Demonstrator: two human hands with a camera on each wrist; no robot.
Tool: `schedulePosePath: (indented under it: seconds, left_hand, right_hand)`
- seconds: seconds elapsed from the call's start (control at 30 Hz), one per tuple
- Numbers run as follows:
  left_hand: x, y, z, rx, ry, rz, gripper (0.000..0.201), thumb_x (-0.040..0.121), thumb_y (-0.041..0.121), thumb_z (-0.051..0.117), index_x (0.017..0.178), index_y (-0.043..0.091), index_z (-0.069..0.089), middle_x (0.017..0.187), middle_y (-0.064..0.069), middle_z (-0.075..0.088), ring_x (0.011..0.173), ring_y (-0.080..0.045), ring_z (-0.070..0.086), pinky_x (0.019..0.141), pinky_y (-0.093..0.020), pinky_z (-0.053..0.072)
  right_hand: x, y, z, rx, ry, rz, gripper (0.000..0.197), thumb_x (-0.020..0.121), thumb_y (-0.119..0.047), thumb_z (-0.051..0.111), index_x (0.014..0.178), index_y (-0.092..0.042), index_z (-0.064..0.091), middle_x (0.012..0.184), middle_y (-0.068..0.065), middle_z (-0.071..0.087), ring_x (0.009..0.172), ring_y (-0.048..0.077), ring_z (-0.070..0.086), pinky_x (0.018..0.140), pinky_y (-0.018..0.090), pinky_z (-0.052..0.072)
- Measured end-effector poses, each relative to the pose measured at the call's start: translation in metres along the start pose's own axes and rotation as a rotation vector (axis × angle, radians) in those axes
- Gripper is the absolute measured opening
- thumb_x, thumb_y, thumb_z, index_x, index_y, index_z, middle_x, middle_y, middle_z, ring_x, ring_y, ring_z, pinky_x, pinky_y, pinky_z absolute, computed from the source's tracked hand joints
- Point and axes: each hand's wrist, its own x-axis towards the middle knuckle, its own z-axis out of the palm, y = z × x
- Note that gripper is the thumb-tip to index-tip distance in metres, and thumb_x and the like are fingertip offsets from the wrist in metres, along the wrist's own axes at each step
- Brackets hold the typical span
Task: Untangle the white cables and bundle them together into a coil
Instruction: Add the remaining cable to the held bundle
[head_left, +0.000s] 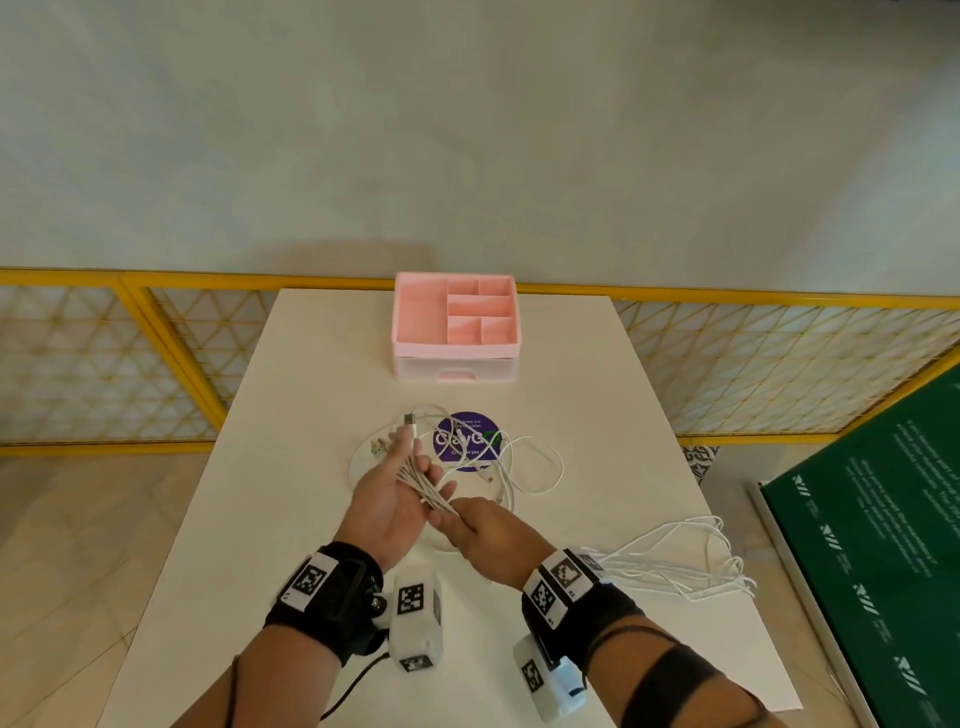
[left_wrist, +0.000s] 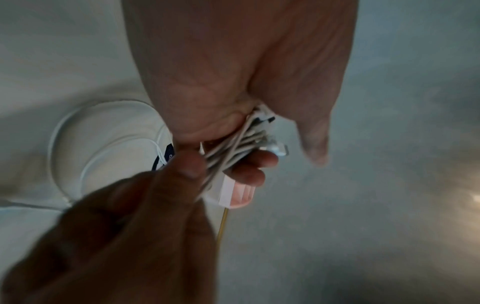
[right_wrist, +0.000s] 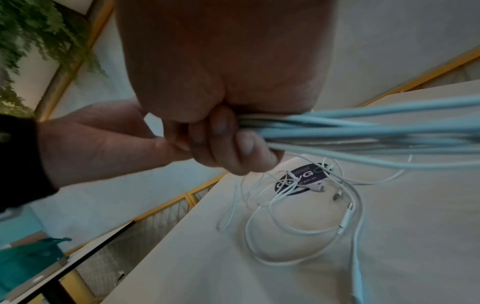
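Note:
A bundle of white cables (head_left: 423, 488) runs between both hands above the white table (head_left: 597, 389). My left hand (head_left: 400, 493) lies palm up with its fingers curled round the bundle's plug ends (left_wrist: 270, 144), thumb held off to the side. My right hand (head_left: 488, 530) grips the same bundle (right_wrist: 337, 131) in a fist just behind the left. From that fist the strands trail right into long loops (head_left: 685, 561) on the table. More loose white cable (head_left: 535, 462) (right_wrist: 298, 226) lies tangled beyond the hands, over a purple sticker (head_left: 457, 441).
A pink compartment organizer (head_left: 400, 343) with a drawer stands at the table's far edge. A green board (head_left: 872, 545) leans past the table's right side. Yellow lattice fencing (head_left: 156, 322) runs behind. The table edges drop off left and right.

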Motion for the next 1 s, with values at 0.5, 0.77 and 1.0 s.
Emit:
schedulePosePath:
  seconds: [0.5, 0.77, 1.0]
  left_hand:
    - [0.009, 0.038, -0.02, -0.037, 0.324, 0.13, 0.049, 0.098, 0.042, 0.059, 0.059, 0.025, 0.034, 0.048, 0.008, 0.02, 0.035, -0.008, 0.017, 0.034, -0.021, 0.016]
    - [0.012, 0.022, -0.014, -0.076, 0.365, 0.068, 0.051, 0.097, 0.04, 0.061, 0.057, 0.026, 0.033, 0.047, 0.008, 0.018, 0.035, -0.008, 0.016, 0.033, -0.021, 0.015]
    - [0.012, 0.016, -0.019, 0.089, 0.331, 0.088, 0.034, 0.094, 0.026, 0.068, 0.068, 0.024, 0.046, 0.05, 0.006, 0.03, 0.038, -0.007, 0.027, 0.037, -0.019, 0.022]
  right_hand:
    - [-0.052, 0.14, -0.062, -0.494, 0.056, 0.451, 0.035, 0.089, -0.059, 0.057, 0.078, -0.026, 0.062, 0.09, -0.002, 0.068, 0.094, 0.023, 0.066, 0.081, 0.032, 0.05]
    - [-0.084, 0.156, -0.126, -0.659, 0.476, 0.598, 0.036, 0.1, -0.052, 0.041, 0.078, -0.024, 0.049, 0.07, -0.004, 0.056, 0.067, 0.023, 0.056, 0.063, 0.03, 0.045]
    - [-0.052, 0.161, -0.099, -0.509, -0.194, 0.691, 0.058, 0.072, -0.057, 0.078, 0.114, -0.027, 0.052, 0.121, -0.003, 0.06, 0.108, 0.02, 0.057, 0.095, 0.035, 0.043]
